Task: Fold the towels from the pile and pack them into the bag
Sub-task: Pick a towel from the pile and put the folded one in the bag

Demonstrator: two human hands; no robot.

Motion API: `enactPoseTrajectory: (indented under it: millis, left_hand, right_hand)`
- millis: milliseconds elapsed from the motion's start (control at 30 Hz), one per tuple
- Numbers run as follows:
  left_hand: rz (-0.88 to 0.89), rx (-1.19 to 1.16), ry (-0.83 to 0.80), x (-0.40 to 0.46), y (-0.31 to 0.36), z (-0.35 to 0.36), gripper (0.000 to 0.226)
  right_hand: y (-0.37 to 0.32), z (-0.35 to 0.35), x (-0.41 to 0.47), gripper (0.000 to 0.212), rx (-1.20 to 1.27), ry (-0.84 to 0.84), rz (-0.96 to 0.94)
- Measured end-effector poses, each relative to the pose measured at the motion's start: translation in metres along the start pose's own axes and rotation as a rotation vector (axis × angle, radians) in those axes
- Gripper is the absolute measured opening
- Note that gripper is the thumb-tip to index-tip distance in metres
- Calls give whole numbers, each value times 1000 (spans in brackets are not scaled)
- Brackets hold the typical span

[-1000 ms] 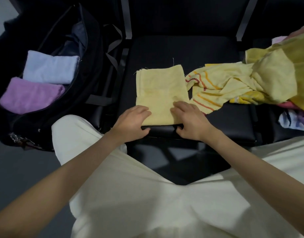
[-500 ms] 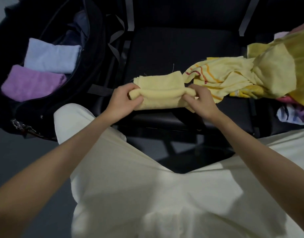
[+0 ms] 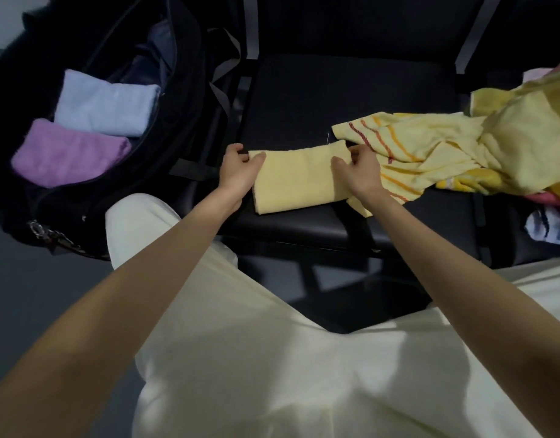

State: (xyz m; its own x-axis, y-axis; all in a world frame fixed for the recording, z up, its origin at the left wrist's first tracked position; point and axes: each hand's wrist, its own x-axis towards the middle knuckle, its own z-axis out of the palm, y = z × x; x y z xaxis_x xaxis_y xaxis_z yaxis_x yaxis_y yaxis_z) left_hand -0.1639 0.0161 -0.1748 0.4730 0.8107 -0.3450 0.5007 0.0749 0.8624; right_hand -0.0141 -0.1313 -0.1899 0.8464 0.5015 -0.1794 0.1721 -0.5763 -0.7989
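Note:
A pale yellow towel (image 3: 296, 180), folded into a short rectangle, lies flat on the black seat (image 3: 335, 99). My left hand (image 3: 239, 172) pinches its far left corner. My right hand (image 3: 356, 170) pinches its far right corner. To the right sprawls the pile of unfolded towels (image 3: 481, 153), with a yellow striped one on top reaching toward my right hand. On the left the open black bag (image 3: 184, 99) holds a folded light blue towel (image 3: 105, 104) and a folded purple towel (image 3: 70, 153).
My legs in cream trousers (image 3: 272, 358) fill the lower part of the view. The bag's straps (image 3: 222, 90) hang between bag and seat. A metal key ring (image 3: 37, 229) hangs off the bag's near edge. Grey floor (image 3: 26, 295) shows at lower left.
Both hands lifted the towel's near edge and carried it over to the far edge, halving the towel. It now lies flat with both hands at its far corners.

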Motion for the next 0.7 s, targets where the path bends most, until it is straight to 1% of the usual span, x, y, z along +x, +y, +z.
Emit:
enactPoseTrajectory:
  millis: [67, 133, 233, 300, 433, 500, 567, 633, 700]
  left_hand:
    - [-4, 135, -1, -1, -11, 1, 77]
    - [-54, 311, 6, -4, -20, 3, 79]
    - [-140, 432, -4, -7, -22, 9, 58]
    - [-129, 444, -15, -7, -20, 13, 47]
    - [-19, 288, 33, -3, -13, 1, 35]
    - [48, 239, 91, 0, -5, -21, 34]
    - [106, 243, 165, 8, 2, -52, 33]
    - [153, 254, 238, 20, 7, -90, 33]
    - [174, 268, 281, 35, 11, -129, 30]
  right_hand:
    - [5, 4, 1, 47, -156, 23, -18]
    - [9, 8, -1, 48, -306, 28, -13]
    - [7, 12, -6, 44, -398, 25, -7]
    - [2, 15, -10, 40, -390, 30, -30]
    - [-21, 24, -17, 33, -130, 39, -69]
    - [-39, 32, -16, 29, -14, 11, -71]
    - [-62, 45, -12, 24, 105, -25, -63]
    - [-89, 61, -9, 29, 209, -87, -60]
    - [-116, 81, -7, 40, 273, -176, -76]
